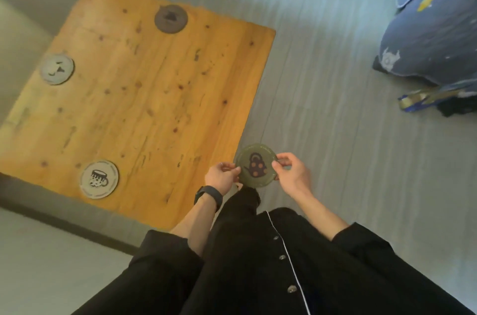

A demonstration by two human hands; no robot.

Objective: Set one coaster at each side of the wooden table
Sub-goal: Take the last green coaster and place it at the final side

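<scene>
A square wooden table [144, 98] fills the left of the head view. Three round coasters lie on it: a brown one [171, 18] near the far edge, a grey one [57, 69] at the left edge, and a pale one with a cup picture [99, 179] near the front edge. A green coaster with a teapot picture [256, 165] is held level just past the table's near right corner, over the floor. My left hand [222, 175] pinches its left rim and my right hand [291, 170] pinches its right rim.
Grey plank floor [322, 82] runs along the table's right side. A blue beanbag-like seat [436, 31] sits at the far right with a blue and gold item [423, 99] at its foot. A pale sofa [23, 5] borders the table's left and far side.
</scene>
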